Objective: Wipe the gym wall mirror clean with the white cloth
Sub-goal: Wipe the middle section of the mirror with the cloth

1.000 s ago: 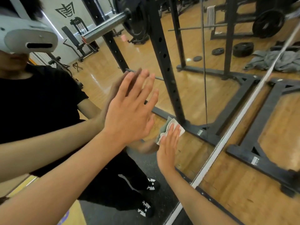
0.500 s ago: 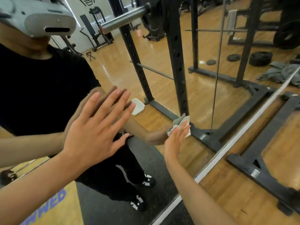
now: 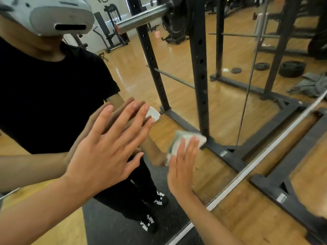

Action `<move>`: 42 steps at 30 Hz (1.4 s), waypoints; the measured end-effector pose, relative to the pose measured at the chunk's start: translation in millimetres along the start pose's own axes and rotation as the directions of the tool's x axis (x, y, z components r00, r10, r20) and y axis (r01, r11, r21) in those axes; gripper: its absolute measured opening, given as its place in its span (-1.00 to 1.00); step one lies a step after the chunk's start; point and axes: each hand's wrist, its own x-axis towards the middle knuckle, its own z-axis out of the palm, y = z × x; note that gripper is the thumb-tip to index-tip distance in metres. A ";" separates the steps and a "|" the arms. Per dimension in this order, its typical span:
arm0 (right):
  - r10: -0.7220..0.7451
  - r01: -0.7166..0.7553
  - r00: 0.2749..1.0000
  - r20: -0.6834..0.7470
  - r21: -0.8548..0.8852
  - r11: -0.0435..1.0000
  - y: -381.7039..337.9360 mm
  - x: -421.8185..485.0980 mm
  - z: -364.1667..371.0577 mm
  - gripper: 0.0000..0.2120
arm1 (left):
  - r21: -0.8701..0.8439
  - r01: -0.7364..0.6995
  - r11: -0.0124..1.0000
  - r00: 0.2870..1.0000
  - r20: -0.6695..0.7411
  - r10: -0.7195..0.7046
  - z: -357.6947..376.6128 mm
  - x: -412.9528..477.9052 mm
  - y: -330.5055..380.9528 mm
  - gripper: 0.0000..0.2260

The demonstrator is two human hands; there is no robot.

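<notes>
Currently: right hand (image 3: 182, 167) flat, fingers straight, pressing white cloth (image 3: 187, 138) onto mirror (image 3: 230, 112). Cloth bunched under the fingertips, low on the glass, just above the bottom edge. Left hand (image 3: 106, 152) higher and further left, fingers spread and straight, holding nothing, tips meeting own reflection. Pale trim strip (image 3: 247, 171) along foot of mirror. Black rack base (image 3: 276, 193) on wooden floor (image 3: 247, 218) just beside it. Weight plates (image 3: 292, 68) seen in reflection.
</notes>
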 end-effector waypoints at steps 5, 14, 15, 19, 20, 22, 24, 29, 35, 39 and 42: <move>0.654 -0.576 0.755 -0.031 0.445 0.686 15.8 77.7 -37.1 -0.27 | 0.068 -0.004 0.998 1.000 -0.011 0.005 3.9 -0.1 1.0 -0.26; -0.095 0.104 0.972 -0.215 0.029 0.994 -54.9 111.0 -38.5 -0.45 | 0.082 -0.004 0.997 1.000 -0.008 0.004 4.4 -0.7 1.6 -0.21; -0.128 0.129 0.981 -0.143 -0.004 0.992 -37.4 79.7 -30.7 -0.45 | 0.077 -0.001 0.997 1.000 -0.008 0.002 4.5 -0.7 1.5 -0.20; 0.076 -0.077 0.995 0.068 0.016 0.997 47.4 2.7 -17.7 -0.43 | 0.088 -0.002 0.996 1.000 -0.013 0.003 5.1 0.4 1.7 -0.20; 0.174 -0.178 0.983 0.049 0.100 0.979 51.3 13.9 -23.4 -0.40 | 0.100 -0.002 0.995 1.000 -0.012 0.003 5.3 0.4 2.4 -0.21; 0.369 -0.337 0.926 -0.083 0.262 0.904 36.2 68.6 -38.8 -0.24 | 0.118 -0.005 0.993 1.000 -0.013 0.007 4.5 1.5 2.5 -0.22; 0.418 -0.346 0.879 -0.229 0.295 0.891 -3.1 135.2 -59.7 -0.29 | 0.113 -0.004 0.994 1.000 -0.020 0.006 3.8 2.3 2.2 -0.23; -0.078 0.083 0.956 -0.283 0.006 0.997 -75.9 153.9 -56.1 -0.47 | 0.107 0.001 0.994 1.000 -0.022 0.002 4.0 2.6 1.4 -0.24; -0.112 0.117 0.993 0.045 -0.118 0.986 5.5 7.1 -16.0 -0.45 | 0.091 0.009 0.996 1.000 -0.021 -0.007 5.3 2.1 3.8 -0.30; -0.196 0.191 0.980 -0.041 -0.098 0.977 -8.8 56.9 -31.3 -0.45 | 0.104 0.007 0.995 1.000 -0.021 -0.005 5.5 1.6 3.1 -0.25; -0.221 0.214 0.945 -0.239 -0.055 0.975 -56.7 141.3 -57.7 -0.45 | 0.100 0.009 0.995 1.000 -0.029 -0.006 5.3 2.5 2.2 -0.24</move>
